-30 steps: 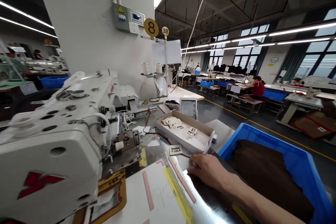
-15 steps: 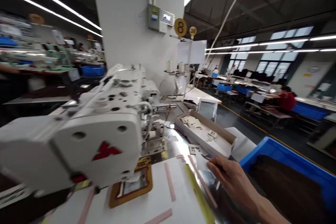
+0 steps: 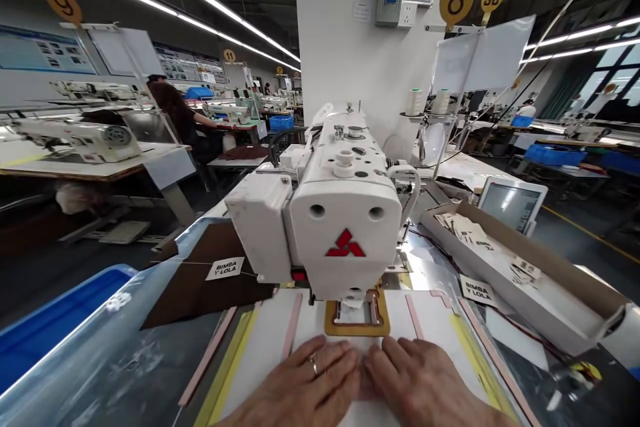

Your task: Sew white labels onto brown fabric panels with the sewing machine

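I'm bringing R hand [image 3: 415, 373] from near box [image 3: 500, 290] to beside L hand [image 3: 313, 380]; both're resting, fingers close-set, atop white sheet [image 3: 437, 327], can't tell if gripping; so work's going 2-handed, sewing mach. [image 3: 345, 207] just ahead.

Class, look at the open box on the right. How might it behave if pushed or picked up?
The box is probably light for its size, as its walls look like thin card. Being long and low, it would likely slide rather than tip. The labels appear to lie loose inside, so they may shift if it tilts.
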